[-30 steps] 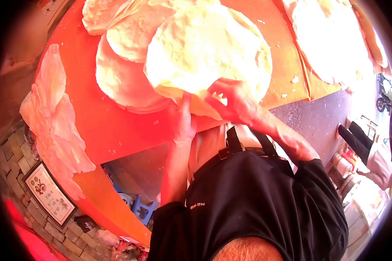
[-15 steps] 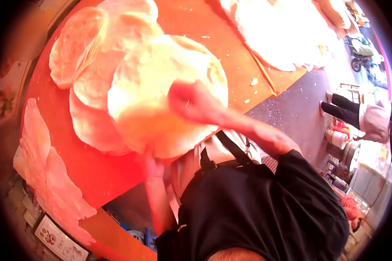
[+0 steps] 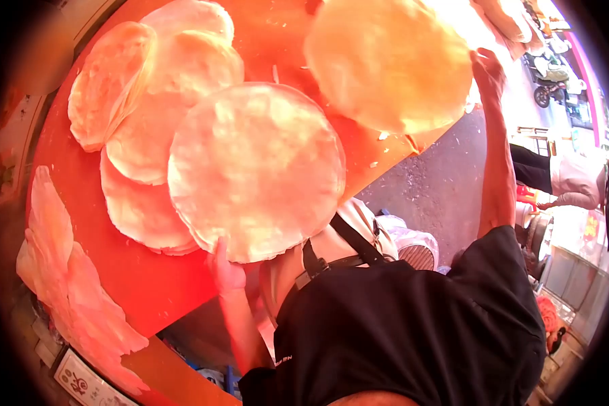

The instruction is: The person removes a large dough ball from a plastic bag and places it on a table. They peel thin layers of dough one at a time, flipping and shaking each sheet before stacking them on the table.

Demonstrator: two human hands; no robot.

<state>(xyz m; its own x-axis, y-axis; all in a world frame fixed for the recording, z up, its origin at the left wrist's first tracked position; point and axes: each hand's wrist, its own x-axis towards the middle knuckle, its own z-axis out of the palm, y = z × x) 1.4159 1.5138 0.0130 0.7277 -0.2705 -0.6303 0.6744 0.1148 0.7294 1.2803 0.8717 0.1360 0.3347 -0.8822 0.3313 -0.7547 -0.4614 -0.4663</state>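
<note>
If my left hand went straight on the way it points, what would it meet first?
Probably the nearest round sheet, its edge right at your left hand; the exact depth is unclear.

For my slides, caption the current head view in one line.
Right hand holds a thin, round, yellowish sheet by its edge; left hand touches a paler round sheet over a red-orange tabletop.

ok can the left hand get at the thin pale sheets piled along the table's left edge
Probably yes: the left hand, at the near edge of the round flatbread stack, has only red tabletop between it and the thin pale sheets.
</note>
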